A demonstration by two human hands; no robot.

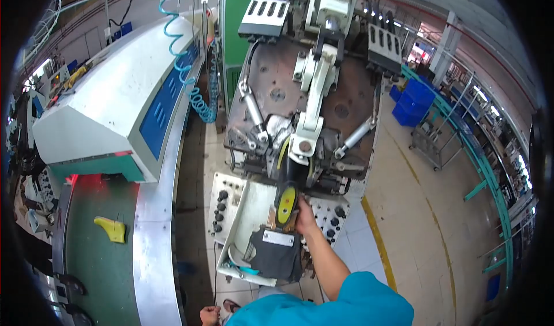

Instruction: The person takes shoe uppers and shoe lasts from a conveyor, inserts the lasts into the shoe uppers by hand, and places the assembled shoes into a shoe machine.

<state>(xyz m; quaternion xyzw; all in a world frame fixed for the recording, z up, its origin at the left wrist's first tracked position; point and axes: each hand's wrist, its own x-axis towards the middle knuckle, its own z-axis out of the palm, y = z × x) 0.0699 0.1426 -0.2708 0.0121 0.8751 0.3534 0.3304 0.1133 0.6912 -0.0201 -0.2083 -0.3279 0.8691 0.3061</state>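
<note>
A black shoe upper [295, 175] on a yellow-topped last [287, 203] sits in the middle of the lasting machine [311, 104], below its white arm. My right hand [304, 217] lies against the right side of the last's heel end, its fingers wrapped round it and partly hidden. Low in the view, away from the machine, my left hand [210, 315] is closed with curled fingers; whether something small is inside cannot be seen. Just under the last, a dark cloth-like pad [276, 261] with a metal plate [278, 238] covers part of the white tray [238, 225].
Control panels with black knobs [219, 206] flank the tray. At left, a yellow last [111, 229] lies on a green conveyor [95, 268] before a white tunnel machine [109, 95]. Blue bins [414, 101] and a metal cart [430, 147] stand at right. A coiled blue hose [183, 69] hangs nearby.
</note>
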